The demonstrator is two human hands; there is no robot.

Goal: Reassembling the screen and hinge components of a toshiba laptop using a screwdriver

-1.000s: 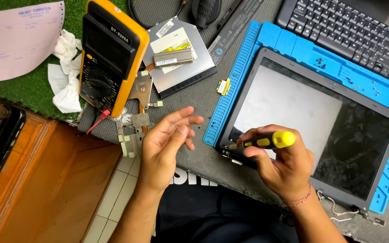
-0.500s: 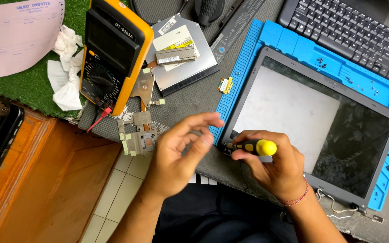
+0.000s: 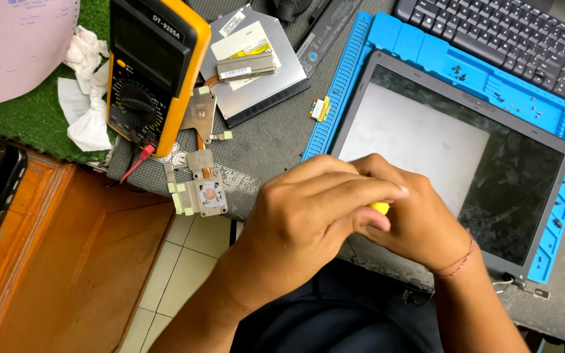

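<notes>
Both hands meet at the near edge of the grey laptop screen panel (image 3: 452,150): right hand (image 3: 420,222) fingers clamped on the yellow-handled screwdriver (image 3: 380,208), left hand (image 3: 308,216) fingers curled over its top. White-labelled silver optical drive (image 3: 256,65) lies far left on the tabletop.

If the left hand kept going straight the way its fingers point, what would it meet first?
The left hand points right, its fingertips already over the right hand and the yellow screwdriver handle. It would likely meet those first; beyond lies the laptop screen panel. Depth is unclear.
</notes>
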